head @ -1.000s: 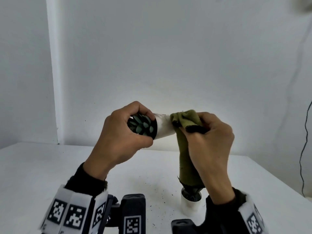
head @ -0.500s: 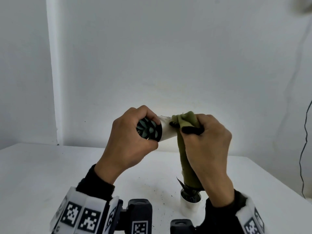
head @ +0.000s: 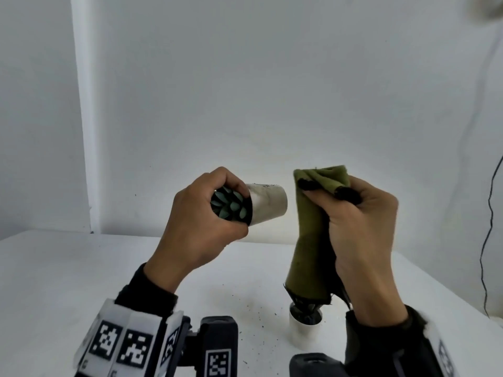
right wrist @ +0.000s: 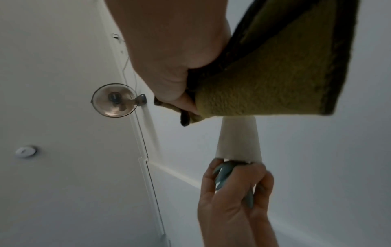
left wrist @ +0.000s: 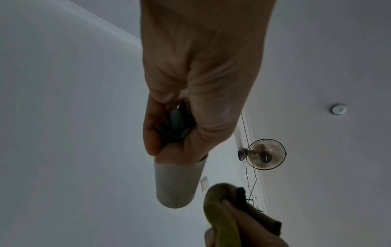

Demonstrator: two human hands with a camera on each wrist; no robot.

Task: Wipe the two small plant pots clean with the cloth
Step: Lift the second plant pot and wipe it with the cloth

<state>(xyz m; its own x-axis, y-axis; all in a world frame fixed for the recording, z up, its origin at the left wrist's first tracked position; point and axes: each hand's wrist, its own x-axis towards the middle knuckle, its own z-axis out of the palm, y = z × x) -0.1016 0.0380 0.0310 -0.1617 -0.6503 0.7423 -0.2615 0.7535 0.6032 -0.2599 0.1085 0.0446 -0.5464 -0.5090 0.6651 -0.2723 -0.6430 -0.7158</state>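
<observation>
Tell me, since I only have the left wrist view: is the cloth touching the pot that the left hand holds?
Observer: No. The head view shows a clear gap between the held pot in the left hand and the cloth that the right hand grips.
Reviewer: Where is the other pot?
Observer: The second pot stands upright on the table, below the cloth's hanging end.
Reviewer: Does the held pot look clean?
Observer: Not fully. Dark specks show along its upper side, and soil crumbs lie on the table.
</observation>
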